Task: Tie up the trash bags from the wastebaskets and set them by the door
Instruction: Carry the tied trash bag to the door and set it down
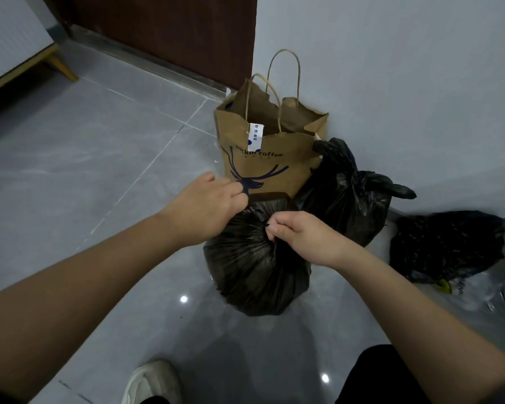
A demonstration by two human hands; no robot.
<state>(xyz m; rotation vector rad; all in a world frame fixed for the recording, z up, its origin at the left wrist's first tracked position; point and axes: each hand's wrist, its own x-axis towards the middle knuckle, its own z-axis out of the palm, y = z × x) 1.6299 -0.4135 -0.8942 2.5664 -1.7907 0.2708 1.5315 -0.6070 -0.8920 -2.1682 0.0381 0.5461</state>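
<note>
Observed on grey tiled floor (79, 176): a wooden cabinet leg (62, 68) at the 10 o'clock corner of the view, and a white shoe (152, 380) at 6 o'clock.

The left hand (204, 208) was placed at 10 o'clock of the trash bag (254, 275), touching its upper edge. Its fingers were curled down onto the black plastic in a grip. The fingertips were partly hidden, so the exact hold could not be confirmed.

The dark brown door (164, 33) stood at 12 o'clock of the view, well beyond the hand.

The trash bag sat on the floor at centre, full and rounded, its plastic drawn in pleats toward the top. A brown paper bag (271, 164) with twisted handles stood upright just behind it, at its 12 o'clock, against the wall (391, 68).

The right hand (301, 237) was at 2 o'clock of the trash bag, fingers closed and pinching the gathered neck.

A tied bag (350, 205), black and knotted at the top, rested at 1 o'clock, beside the paper bag. A speckled black bag (446, 246) lay at 3 o'clock, apart.
</note>
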